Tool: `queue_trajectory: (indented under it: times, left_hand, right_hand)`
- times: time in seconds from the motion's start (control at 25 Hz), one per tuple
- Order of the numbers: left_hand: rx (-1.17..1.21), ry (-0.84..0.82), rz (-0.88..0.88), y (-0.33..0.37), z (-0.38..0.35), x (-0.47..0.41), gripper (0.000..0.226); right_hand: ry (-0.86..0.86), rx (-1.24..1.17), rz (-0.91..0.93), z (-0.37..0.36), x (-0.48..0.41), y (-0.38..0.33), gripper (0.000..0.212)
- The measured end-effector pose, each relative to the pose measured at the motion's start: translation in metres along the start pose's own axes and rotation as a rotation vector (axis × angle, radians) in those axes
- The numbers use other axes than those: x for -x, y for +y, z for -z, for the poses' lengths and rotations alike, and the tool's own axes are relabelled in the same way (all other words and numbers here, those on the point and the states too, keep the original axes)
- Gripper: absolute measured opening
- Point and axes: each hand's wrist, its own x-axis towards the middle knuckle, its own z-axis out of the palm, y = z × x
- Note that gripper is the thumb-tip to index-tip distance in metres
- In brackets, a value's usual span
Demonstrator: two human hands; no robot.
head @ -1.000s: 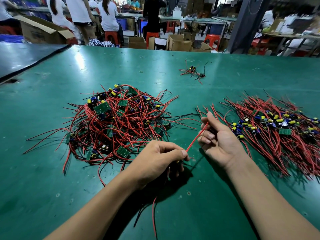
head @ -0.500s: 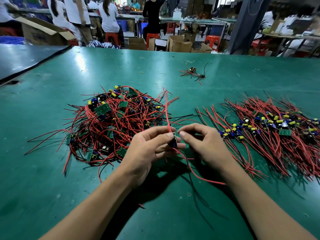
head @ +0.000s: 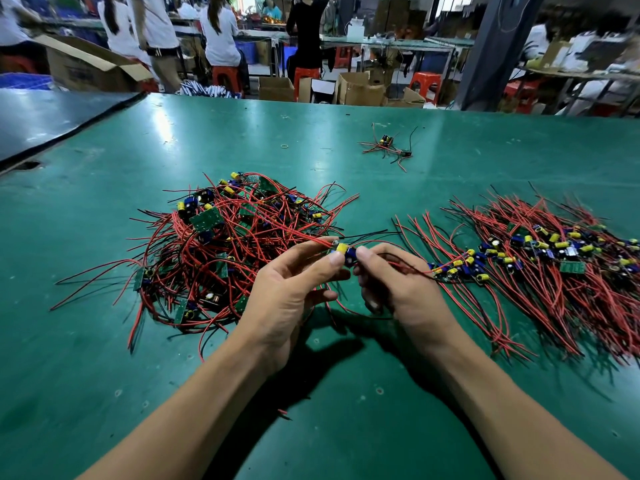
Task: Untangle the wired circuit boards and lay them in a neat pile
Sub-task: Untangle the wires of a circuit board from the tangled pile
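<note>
L hand (head: pixel 291 296) & R hand (head: pixel 405 292) each pinch one end of board (head: pixel 346 252), held over worktop (head: pixel 104 341), long axis left-right. One red wire (head: pixel 304 237) runs left toward tangle (head: pixel 225 244); neat pile (head: pixel 554 265) lies right, nearer R grip.

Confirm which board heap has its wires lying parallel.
The right heap: wires combed one way, boards in a row. The left heap is a knot; the far cluster is tiny.

I see both hands pinching one circuit board (head: pixel 345 252) between tangled heap (head: pixel 235 251) and combed pile (head: pixel 554 258); left hand (head: pixel 294 292), right hand (head: pixel 398 289).
</note>
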Motion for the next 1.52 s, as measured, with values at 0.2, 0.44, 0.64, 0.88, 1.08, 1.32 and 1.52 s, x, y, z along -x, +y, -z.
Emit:
queue_trajectory:
  times: [0.2,0.44,0.64,0.88,1.08,1.32,1.52]
  left_hand:
    - [0.165,-0.121,0.126,0.004,-0.001,0.001,0.018]
    - [0.176,-0.21,0.258,0.006,-0.003,0.005,0.014]
    - [0.017,-0.186,0.185,-0.008,-0.004,0.004,0.015]
    - [-0.139,-0.155,0.156,-0.015,-0.002,0.003,0.031]
    - [-0.23,-0.155,0.158,-0.015,-0.007,0.003,0.013]
    - [-0.183,-0.146,0.159,-0.016,-0.009,0.004,0.016]
    - [-0.196,-0.128,0.107,-0.017,-0.006,0.004,0.018]
  right_hand:
    - [-0.184,-0.353,-0.235,0.013,-0.001,-0.012,0.018]
    - [-0.198,-0.244,-0.308,0.018,-0.002,-0.01,0.023]
    - [-0.082,-0.117,-0.295,0.019,-0.005,-0.007,0.021]
    - [0.005,0.108,-0.222,0.019,-0.005,-0.003,0.015]
    - [-0.034,0.047,-0.226,0.014,-0.006,-0.002,0.025]
    - [-0.192,-0.103,-0.342,0.013,0.0,-0.003,0.029]
    - [-0.221,-0.144,-0.36,0.013,0.003,0.002,0.026]
